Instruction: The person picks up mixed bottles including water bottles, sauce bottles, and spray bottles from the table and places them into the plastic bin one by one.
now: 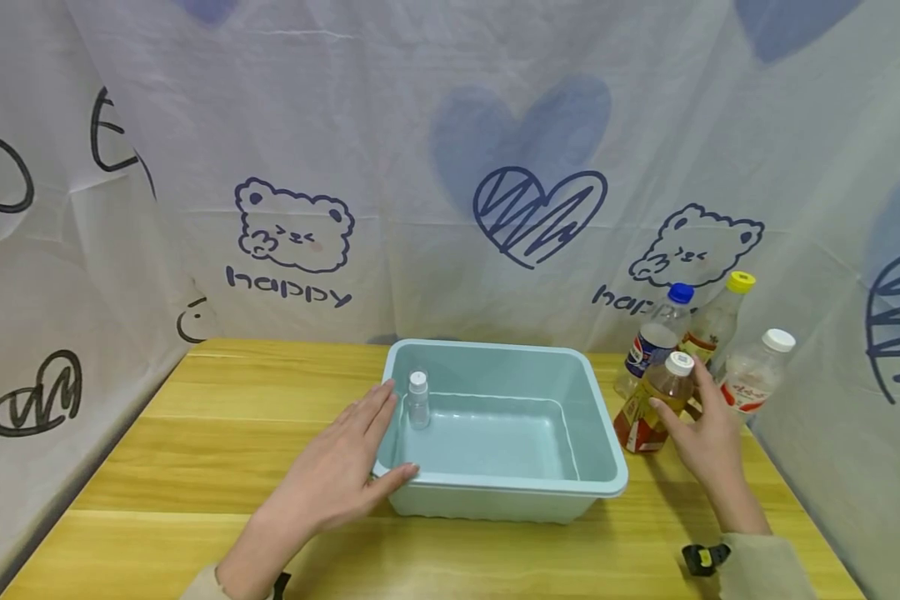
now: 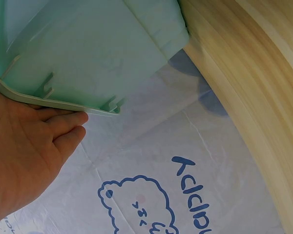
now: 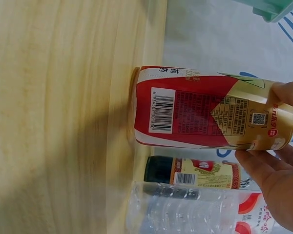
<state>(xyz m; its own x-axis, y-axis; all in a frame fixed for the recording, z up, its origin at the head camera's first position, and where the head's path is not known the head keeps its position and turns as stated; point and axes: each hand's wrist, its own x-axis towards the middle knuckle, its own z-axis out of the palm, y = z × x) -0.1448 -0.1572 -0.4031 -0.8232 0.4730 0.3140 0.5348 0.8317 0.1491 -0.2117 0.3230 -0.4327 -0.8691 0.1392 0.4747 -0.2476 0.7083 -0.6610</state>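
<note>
A pale blue-green plastic bin (image 1: 495, 483) stands on the wooden table. My left hand (image 1: 345, 467) rests on its left rim with fingers straight; the left wrist view shows that hand (image 2: 34, 146) against the underside of the rim (image 2: 53, 103). Inside the bin, at its left end, stands a small clear bottle (image 1: 418, 404) with a white cap. To the right of the bin, my right hand (image 1: 708, 433) holds an upright bottle of amber drink (image 1: 648, 408) with a white cap, thumb and fingers on opposite sides. Its red and gold label (image 3: 200, 109) faces the right wrist camera.
Close around the right hand stand a blue-capped bottle (image 1: 654, 337), a yellow-capped bottle (image 1: 712, 325) and a clear white-capped bottle (image 1: 753, 375). Printed cloth (image 1: 420, 167) hangs behind the table (image 1: 217, 433) and along both sides.
</note>
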